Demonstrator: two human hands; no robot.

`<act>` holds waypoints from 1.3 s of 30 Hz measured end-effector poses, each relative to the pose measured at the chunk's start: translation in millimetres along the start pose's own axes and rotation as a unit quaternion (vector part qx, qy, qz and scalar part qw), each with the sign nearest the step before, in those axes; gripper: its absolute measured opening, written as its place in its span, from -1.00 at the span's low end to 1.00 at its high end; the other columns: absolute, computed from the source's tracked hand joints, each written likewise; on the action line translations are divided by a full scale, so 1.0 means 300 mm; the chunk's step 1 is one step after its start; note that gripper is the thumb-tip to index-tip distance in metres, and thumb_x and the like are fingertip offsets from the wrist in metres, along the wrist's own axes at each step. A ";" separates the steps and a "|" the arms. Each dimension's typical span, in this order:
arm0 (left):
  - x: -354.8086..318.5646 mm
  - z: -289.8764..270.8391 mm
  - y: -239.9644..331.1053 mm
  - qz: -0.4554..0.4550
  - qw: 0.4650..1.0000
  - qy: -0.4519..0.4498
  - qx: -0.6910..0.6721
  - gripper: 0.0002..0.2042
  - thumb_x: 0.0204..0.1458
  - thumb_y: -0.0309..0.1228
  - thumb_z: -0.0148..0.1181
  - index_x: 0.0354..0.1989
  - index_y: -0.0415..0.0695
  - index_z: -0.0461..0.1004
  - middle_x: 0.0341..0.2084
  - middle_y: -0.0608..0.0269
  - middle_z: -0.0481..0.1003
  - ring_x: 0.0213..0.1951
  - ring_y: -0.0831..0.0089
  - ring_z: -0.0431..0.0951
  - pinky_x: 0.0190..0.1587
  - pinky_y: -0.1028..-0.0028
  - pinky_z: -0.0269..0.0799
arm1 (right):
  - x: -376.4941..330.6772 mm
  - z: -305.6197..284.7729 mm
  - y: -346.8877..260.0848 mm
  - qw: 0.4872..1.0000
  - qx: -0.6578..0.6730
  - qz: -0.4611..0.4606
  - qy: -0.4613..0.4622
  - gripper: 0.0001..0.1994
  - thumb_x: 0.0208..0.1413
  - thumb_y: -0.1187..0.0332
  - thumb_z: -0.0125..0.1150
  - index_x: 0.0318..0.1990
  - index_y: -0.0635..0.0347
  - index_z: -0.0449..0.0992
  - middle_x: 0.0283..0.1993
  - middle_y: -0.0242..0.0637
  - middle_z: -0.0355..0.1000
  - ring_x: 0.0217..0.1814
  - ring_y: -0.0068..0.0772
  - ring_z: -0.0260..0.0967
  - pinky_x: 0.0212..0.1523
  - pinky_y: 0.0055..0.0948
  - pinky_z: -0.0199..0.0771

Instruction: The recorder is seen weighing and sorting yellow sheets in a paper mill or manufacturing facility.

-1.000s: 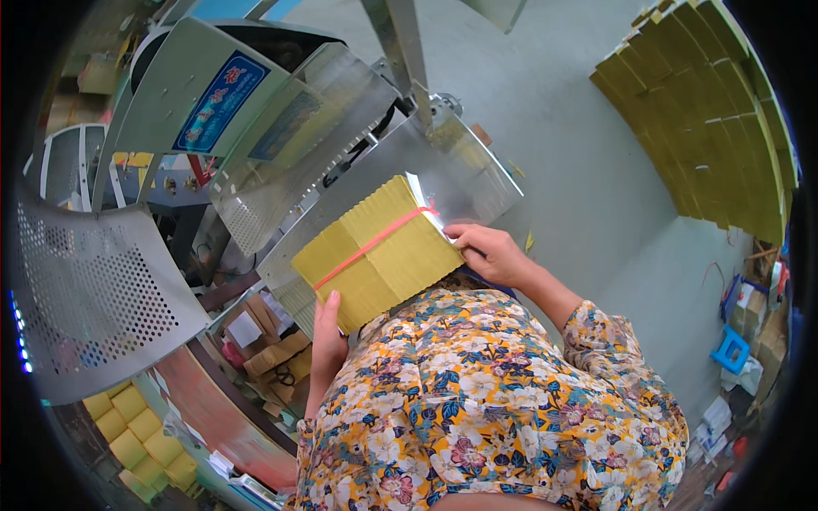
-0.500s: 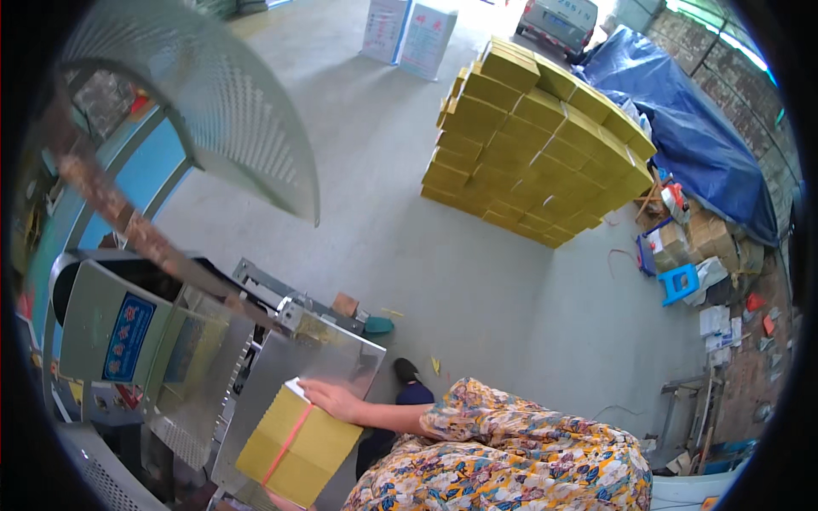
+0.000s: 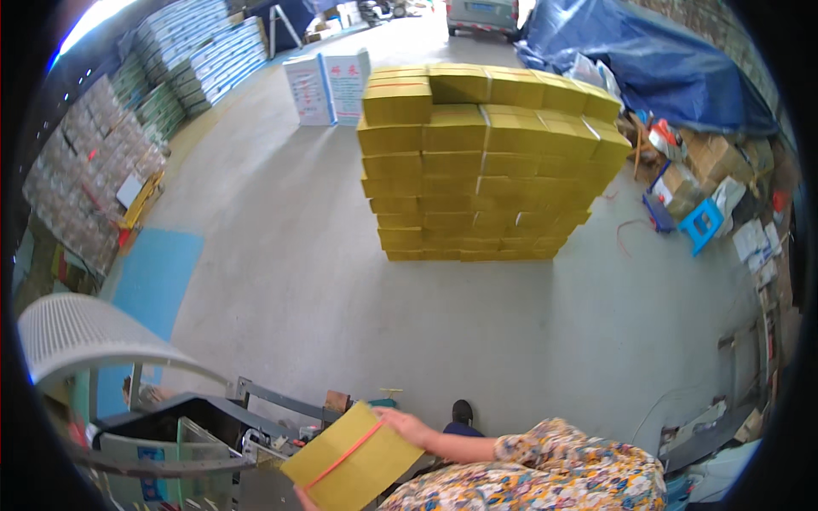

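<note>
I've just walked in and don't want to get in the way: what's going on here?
A person in a flowered top has a yellow bundle with a red band across it. The right hand holds its upper-right edge; the left hand, mostly out of view, is at its lower-left edge. A machine is at the lower left, and a big yellow stack stands ahead on the floor.

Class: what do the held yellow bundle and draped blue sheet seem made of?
Yellow bundle: probably paper or card; matte, with a flat face and straight edges. Blue sheet: likely plastic tarpaulin; slightly glossy, with pale highlights along its creases.
</note>
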State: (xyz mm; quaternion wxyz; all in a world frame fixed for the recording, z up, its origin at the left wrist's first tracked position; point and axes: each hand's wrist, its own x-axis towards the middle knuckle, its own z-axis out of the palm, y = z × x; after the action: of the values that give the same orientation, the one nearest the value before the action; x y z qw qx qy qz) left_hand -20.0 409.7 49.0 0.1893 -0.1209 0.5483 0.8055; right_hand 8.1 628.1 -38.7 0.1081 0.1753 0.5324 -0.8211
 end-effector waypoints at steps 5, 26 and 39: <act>0.089 0.415 0.051 -0.046 0.998 -0.043 -0.025 -0.48 0.35 0.00 -0.22 0.26 -0.14 0.32 0.08 0.17 0.47 0.10 0.29 0.49 0.15 0.30 0.41 | -0.021 -0.389 -0.352 0.988 0.107 -0.007 0.113 -0.55 0.42 0.19 -0.13 0.35 0.20 0.28 0.26 -0.30 0.38 0.27 -0.46 0.30 0.26 -0.46 0.28; 1.328 2.219 0.339 -0.015 0.887 -0.443 0.129 -0.30 0.21 -0.22 0.02 0.49 -0.09 -0.09 0.38 0.15 0.10 0.37 0.32 0.13 0.38 0.31 0.03 | 0.392 -1.486 -1.734 0.850 0.165 -0.333 0.372 -0.58 0.38 0.22 -0.07 0.28 0.25 0.35 0.15 -0.23 0.42 0.16 -0.41 0.39 0.12 -0.46 0.44; 1.821 2.771 0.243 0.369 0.767 -0.208 0.482 -0.34 0.16 -0.40 0.13 0.39 -0.37 0.04 0.33 -0.18 0.19 0.37 0.03 0.19 0.36 0.21 0.12 | 0.966 -2.019 -2.151 0.893 0.129 -0.273 0.335 -0.56 0.39 0.22 -0.13 0.29 0.28 0.33 0.23 -0.21 0.37 0.23 -0.41 0.32 0.21 -0.43 0.33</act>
State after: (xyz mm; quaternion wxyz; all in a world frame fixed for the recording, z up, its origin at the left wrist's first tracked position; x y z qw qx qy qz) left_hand -532.7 1252.3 197.4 0.0203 0.3683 0.8140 0.4487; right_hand -387.5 1447.6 159.2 -0.3282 0.3001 0.4534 -0.7724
